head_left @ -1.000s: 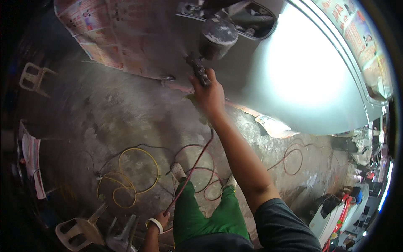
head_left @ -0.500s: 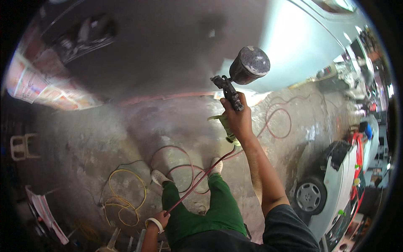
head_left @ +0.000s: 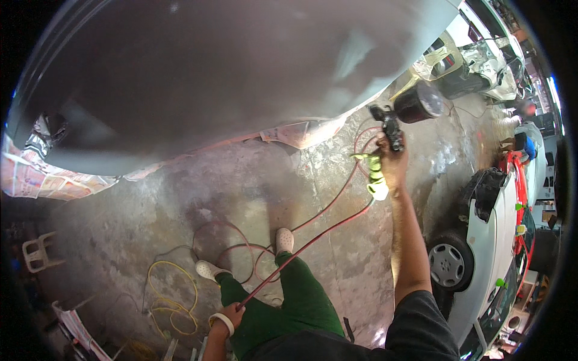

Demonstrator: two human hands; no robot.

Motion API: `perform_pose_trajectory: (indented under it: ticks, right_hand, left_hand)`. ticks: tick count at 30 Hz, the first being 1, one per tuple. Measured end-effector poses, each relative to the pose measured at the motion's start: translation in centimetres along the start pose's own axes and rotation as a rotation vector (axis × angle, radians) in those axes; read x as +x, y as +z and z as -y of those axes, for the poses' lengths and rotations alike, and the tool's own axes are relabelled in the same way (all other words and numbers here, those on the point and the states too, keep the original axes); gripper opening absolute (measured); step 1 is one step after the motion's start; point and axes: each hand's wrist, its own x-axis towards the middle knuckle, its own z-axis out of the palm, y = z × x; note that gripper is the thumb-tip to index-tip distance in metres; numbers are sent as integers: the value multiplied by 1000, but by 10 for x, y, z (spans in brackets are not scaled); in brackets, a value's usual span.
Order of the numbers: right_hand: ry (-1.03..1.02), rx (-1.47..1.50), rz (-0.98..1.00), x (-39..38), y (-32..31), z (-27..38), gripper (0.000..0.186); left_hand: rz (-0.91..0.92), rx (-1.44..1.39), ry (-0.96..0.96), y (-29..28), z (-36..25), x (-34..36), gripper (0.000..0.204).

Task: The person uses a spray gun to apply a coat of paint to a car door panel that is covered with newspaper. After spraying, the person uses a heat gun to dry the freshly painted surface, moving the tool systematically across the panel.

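Note:
My right hand [head_left: 390,157] grips a black spray gun [head_left: 386,125] with a dark round cup [head_left: 418,103]; yellow-green material [head_left: 376,171] wraps the lower part below it. The gun is beside the right-hand end of a grey car body panel [head_left: 229,72], whose lower edge is lined with masking paper [head_left: 60,174] and, at the left, crumpled silvery material [head_left: 42,129]. A red hose [head_left: 313,239] runs from the gun down to my left hand [head_left: 230,313], which is closed around it near my thigh and has a pale band at the wrist.
Coiled red hose [head_left: 223,224] and yellow hose [head_left: 171,311] lie around my feet on the concrete floor [head_left: 138,222]. A plastic chair [head_left: 37,253] stands left. A white car [head_left: 494,253] is at right; beyond it, a person in blue [head_left: 528,147] bends near other vehicles.
My right hand and spray gun have moved rightward along the panel to its end, and the view has turned with them. My left hand still holds the hose low down.

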Motion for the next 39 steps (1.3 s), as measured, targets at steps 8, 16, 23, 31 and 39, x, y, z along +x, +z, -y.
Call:
perform_pose_trajectory:
  ticks: [8,16,23,31,39]
  right_hand:
    - [-25,-228,-180,94,-96,-55,28]
    - [-112,-370,-238,101,-78,-73,32]
    - [23,-196,-105,16,19,-27,32]
    - [-27,-231,67,-123,168,64,27]
    - [-51,-244,279,-246,358,133,28]
  left_hand:
    - [-56,36,55,17,-21,10,37]
    - [-81,-22,-7,12,-4,5,43]
    - [-66,-52,-24,-8,46,-9,46]
    - [-18,-102,-73,-43,138,-27,45]
    - [-3,-212,-47,-56,275,-14,45]
